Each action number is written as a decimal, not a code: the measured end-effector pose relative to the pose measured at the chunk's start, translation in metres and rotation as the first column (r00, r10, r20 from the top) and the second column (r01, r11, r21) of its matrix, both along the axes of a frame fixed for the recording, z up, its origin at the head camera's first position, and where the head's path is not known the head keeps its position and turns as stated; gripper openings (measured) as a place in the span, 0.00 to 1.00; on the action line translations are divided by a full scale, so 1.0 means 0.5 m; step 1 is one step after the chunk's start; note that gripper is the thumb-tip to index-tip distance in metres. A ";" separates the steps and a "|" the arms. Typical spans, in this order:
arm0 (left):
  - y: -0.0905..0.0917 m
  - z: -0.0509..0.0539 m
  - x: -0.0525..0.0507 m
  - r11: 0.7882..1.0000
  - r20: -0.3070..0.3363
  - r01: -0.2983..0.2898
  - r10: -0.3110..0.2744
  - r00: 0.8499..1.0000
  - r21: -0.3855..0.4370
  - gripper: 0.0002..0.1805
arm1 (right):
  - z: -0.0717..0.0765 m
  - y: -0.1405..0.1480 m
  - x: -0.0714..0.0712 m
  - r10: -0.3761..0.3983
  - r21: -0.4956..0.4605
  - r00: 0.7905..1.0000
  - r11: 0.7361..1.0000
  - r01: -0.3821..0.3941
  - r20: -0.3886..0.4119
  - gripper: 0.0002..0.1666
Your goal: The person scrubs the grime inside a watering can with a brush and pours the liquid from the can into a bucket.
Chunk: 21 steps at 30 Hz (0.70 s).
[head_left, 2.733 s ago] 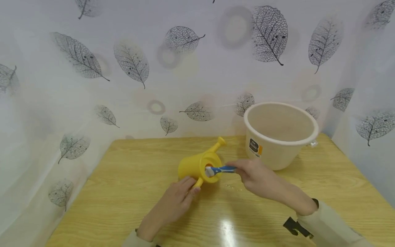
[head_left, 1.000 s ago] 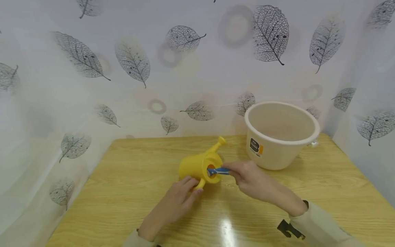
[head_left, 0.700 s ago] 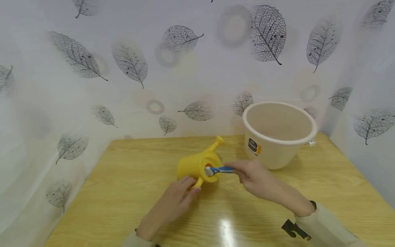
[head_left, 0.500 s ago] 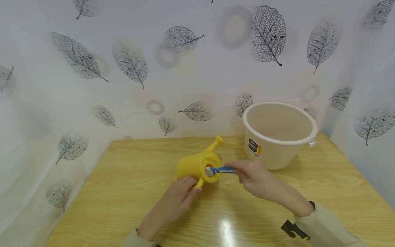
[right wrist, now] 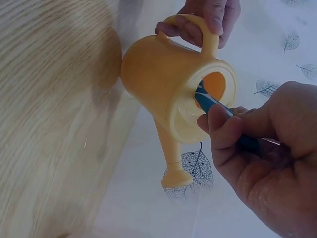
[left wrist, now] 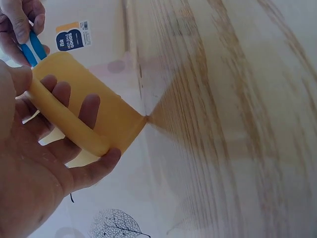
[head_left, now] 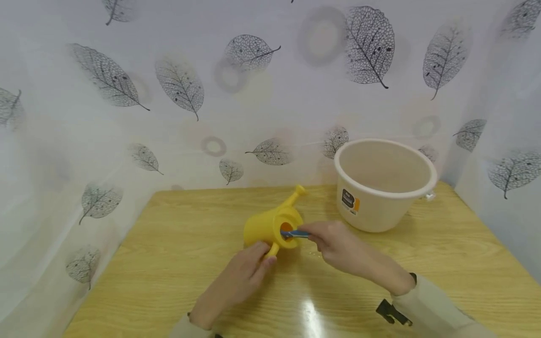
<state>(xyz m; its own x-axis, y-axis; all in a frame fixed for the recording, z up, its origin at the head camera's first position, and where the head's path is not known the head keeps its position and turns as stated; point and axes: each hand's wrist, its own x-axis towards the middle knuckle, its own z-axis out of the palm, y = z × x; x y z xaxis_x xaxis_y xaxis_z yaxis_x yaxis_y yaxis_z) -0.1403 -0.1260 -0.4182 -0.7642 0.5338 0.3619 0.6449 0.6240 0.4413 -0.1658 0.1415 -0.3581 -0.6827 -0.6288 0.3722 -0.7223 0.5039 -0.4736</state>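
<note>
A yellow watering can (head_left: 259, 227) lies tipped on its side over the table, its round opening toward the right and its spout pointing to the back right. My left hand (head_left: 241, 272) grips the can's handle (left wrist: 69, 121), with fingers passed through the loop. My right hand (head_left: 344, 251) pinches the blue and white handle of a brush (head_left: 299, 234) between thumb and fingers. The brush's front end reaches through the opening into the can, so its head is hidden. In the right wrist view the brush (right wrist: 207, 101) enters the opening at a slant.
A large cream bucket (head_left: 374, 213) with a label stands at the table's back right. A few water drops (head_left: 314, 254) lie on the wooden table (head_left: 169, 249) below the opening. Leaf-patterned white sheeting (head_left: 279, 112) hangs behind the table and along its sides.
The brush goes in and out of the can; compared with half a second ago, my right hand is further left and the brush deeper inside. My left hand keeps its hold on the handle.
</note>
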 end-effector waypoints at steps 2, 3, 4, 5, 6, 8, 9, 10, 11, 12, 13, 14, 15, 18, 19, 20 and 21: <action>0.000 0.000 -0.001 1.000 0.014 -0.005 0.005 1.000 0.003 0.07 | 0.003 0.003 0.001 0.000 -0.004 1.000 1.000 0.000 -0.007 0.19; 0.000 0.000 -0.001 1.000 0.022 -0.009 0.009 1.000 0.005 0.07 | 0.005 0.005 0.002 -0.002 -0.003 1.000 1.000 0.002 -0.014 0.19; 0.000 0.000 0.000 1.000 0.028 -0.012 0.012 1.000 0.004 0.07 | 0.007 0.008 0.002 -0.001 -0.005 1.000 1.000 0.001 -0.027 0.19; 0.000 0.000 -0.001 1.000 0.032 -0.017 0.017 0.999 0.000 0.08 | 0.009 0.009 0.003 0.000 -0.007 0.999 1.000 -0.001 -0.039 0.19; 0.000 0.000 -0.001 1.000 0.039 -0.019 0.019 0.999 -0.004 0.08 | 0.011 0.011 0.003 0.001 -0.010 0.999 1.000 -0.002 -0.051 0.19; 0.001 0.000 -0.002 1.000 0.049 -0.023 0.023 0.999 -0.007 0.09 | 0.015 0.013 0.003 0.005 -0.014 0.997 1.000 -0.006 -0.083 0.18; 0.002 0.000 -0.002 1.000 0.051 -0.025 0.026 0.998 -0.009 0.09 | 0.017 0.014 0.003 0.005 -0.019 0.995 1.000 -0.006 -0.099 0.18; 0.002 -0.001 -0.003 1.000 0.055 -0.025 0.025 0.998 -0.012 0.09 | 0.018 0.014 0.003 0.007 -0.022 0.994 1.000 -0.009 -0.112 0.18; 0.002 -0.001 -0.003 1.000 0.060 -0.025 0.026 0.998 -0.013 0.10 | 0.020 0.014 0.003 0.005 -0.027 0.992 1.000 -0.009 -0.123 0.18; 0.003 -0.001 -0.004 1.000 0.064 -0.026 0.027 0.998 -0.014 0.10 | 0.022 0.014 0.003 0.004 -0.030 0.990 1.000 -0.009 -0.139 0.18; 0.003 -0.001 -0.004 0.999 0.067 -0.029 0.030 0.997 -0.015 0.10 | 0.023 0.014 0.004 0.004 -0.034 0.988 0.999 -0.009 -0.157 0.18; 0.004 -0.001 -0.004 0.999 0.069 -0.032 0.033 0.997 -0.017 0.10 | 0.024 0.015 0.004 0.004 -0.038 0.985 0.999 -0.010 -0.172 0.19; 0.003 -0.001 -0.004 0.999 0.068 -0.036 0.037 0.997 -0.020 0.10 | 0.026 0.015 0.004 0.002 -0.042 0.983 0.999 -0.010 -0.185 0.19; 0.005 -0.003 -0.005 0.999 0.053 -0.044 0.046 0.998 -0.030 0.10 | 0.027 0.013 0.004 0.003 -0.056 0.976 0.998 -0.016 -0.218 0.19; 0.005 -0.004 -0.005 0.998 0.045 -0.047 0.048 0.998 -0.033 0.10 | 0.027 0.012 0.003 0.008 -0.060 0.975 0.998 -0.022 -0.223 0.19; 0.005 -0.005 -0.005 0.998 0.037 -0.048 0.049 0.998 -0.036 0.10 | 0.026 0.010 0.002 0.012 -0.061 0.975 0.998 -0.026 -0.224 0.19; 0.006 -0.006 -0.005 0.998 0.028 -0.049 0.050 0.998 -0.037 0.10 | 0.025 0.008 0.001 0.020 -0.061 0.975 0.998 -0.034 -0.219 0.19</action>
<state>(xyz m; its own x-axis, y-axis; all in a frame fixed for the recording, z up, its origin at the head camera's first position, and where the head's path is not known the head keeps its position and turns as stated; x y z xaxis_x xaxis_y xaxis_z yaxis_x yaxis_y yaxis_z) -0.1430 -0.1230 -0.4212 -0.7999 0.5076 0.3202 0.6001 0.6710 0.4354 -0.1654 0.1457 -0.3456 -0.5634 -0.6159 0.5507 -0.8249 0.4563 -0.3336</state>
